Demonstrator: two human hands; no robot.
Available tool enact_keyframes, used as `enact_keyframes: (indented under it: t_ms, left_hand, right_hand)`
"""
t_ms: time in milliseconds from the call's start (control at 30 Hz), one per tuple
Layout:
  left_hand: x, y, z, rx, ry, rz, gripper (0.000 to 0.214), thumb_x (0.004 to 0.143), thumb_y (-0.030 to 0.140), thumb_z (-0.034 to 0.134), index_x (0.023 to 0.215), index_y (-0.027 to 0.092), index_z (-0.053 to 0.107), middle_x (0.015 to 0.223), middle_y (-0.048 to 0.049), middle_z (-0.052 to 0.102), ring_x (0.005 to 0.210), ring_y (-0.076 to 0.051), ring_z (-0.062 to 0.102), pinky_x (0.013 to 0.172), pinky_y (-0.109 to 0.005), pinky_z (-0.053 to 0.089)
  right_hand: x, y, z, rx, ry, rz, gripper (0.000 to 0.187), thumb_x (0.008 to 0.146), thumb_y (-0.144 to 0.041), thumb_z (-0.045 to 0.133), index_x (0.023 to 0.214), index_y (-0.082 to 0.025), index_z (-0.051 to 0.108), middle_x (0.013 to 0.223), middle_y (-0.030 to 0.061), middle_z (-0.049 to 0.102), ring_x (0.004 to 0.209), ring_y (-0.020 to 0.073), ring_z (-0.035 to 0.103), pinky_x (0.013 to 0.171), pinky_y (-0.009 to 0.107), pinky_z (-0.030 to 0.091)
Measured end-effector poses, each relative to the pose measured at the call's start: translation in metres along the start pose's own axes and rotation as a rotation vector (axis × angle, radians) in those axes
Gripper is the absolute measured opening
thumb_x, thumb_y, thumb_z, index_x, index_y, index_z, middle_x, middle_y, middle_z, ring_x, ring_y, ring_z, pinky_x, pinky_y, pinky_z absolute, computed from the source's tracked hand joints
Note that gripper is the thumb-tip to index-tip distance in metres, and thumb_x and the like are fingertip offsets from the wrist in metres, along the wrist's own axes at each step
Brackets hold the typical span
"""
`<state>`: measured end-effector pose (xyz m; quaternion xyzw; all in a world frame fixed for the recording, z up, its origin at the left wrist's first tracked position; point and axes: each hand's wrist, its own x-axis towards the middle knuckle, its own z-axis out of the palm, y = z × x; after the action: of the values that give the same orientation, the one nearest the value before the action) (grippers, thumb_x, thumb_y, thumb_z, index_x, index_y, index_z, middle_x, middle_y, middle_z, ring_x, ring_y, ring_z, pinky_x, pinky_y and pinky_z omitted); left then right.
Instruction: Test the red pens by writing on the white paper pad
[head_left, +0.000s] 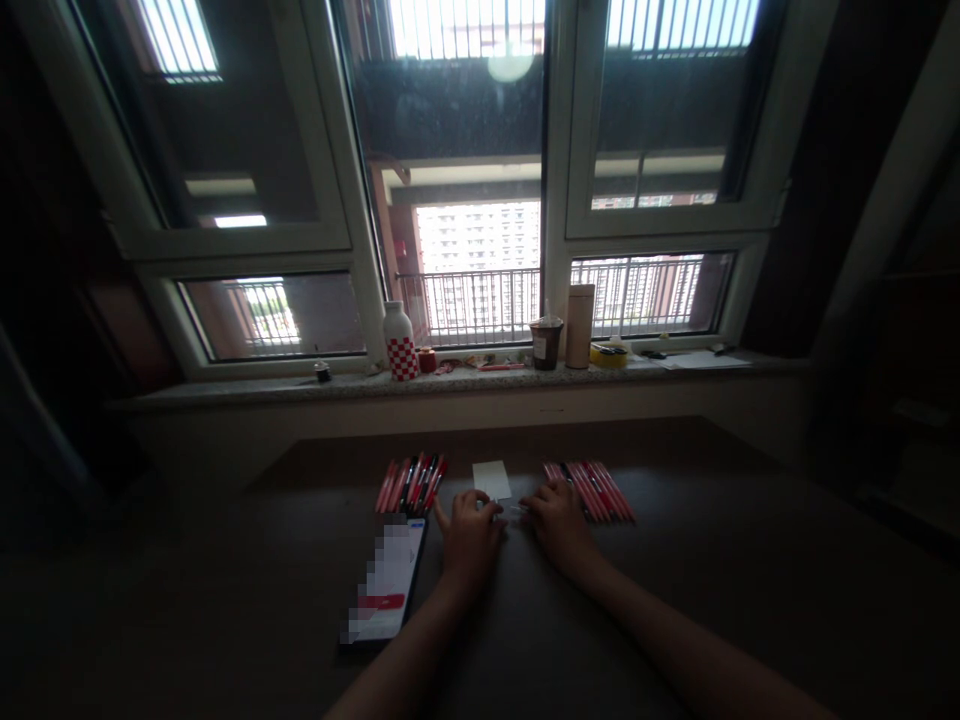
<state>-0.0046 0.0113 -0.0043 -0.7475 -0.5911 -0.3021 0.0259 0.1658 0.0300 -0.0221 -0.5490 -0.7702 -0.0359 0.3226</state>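
My left hand (470,536) and my right hand (558,520) rest close together on the dark table (712,580), fingers curled round a small clear thing (512,512) between them that I cannot make out. A row of red and black pens (411,484) lies just left of my left hand. Another row of red pens (592,489) lies right of my right hand, touching its knuckles. A small white card (492,479) lies flat just beyond both hands.
A lit phone (386,581) lies on the table left of my left forearm. On the windowsill (225,392) stand a red-checked bottle (400,342), a dark cup (546,342), a tan flask (580,325), a tape roll (609,354) and papers (701,360).
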Motion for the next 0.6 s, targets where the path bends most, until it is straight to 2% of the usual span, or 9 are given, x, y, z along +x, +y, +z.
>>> enact_keyframes:
  t_ms: [100,300,600]
  left_hand:
    - [0.0001,-0.0020,0.0035,0.006,0.004,0.015,0.017,0.080,0.032,0.061,0.096,0.033,0.068,0.111,-0.0019,0.060,0.115,-0.023,0.048,0.108,-0.066,0.006]
    - [-0.0013,-0.0035,0.0082,0.027,-0.010,0.040,0.018,0.080,0.035,0.060,0.097,0.037,0.068,0.119,-0.0017,0.057,0.120,-0.025,0.044,0.106,-0.069,0.005]
    - [-0.0004,-0.0002,0.0044,0.034,-0.027,0.009,0.017,0.079,0.031,0.060,0.094,0.030,0.068,0.119,-0.0047,0.056,0.121,-0.026,0.043,0.108,-0.068,0.005]
  right_hand:
    - [0.0005,-0.0007,-0.0008,0.004,-0.001,0.017,0.021,0.080,-0.020,0.066,0.100,-0.025,0.070,0.096,0.0043,0.068,0.104,0.0256,0.047,0.095,0.038,0.029]
    - [0.0006,-0.0035,-0.0047,-0.014,-0.003,0.015,0.013,0.081,-0.022,0.066,0.091,-0.028,0.071,0.093,0.0031,0.067,0.104,0.0251,0.047,0.094,0.037,0.029]
    - [0.0008,-0.0040,-0.0062,-0.031,-0.010,0.023,0.014,0.082,-0.023,0.064,0.092,-0.029,0.072,0.095,0.0036,0.067,0.104,0.0256,0.045,0.092,0.037,0.029]
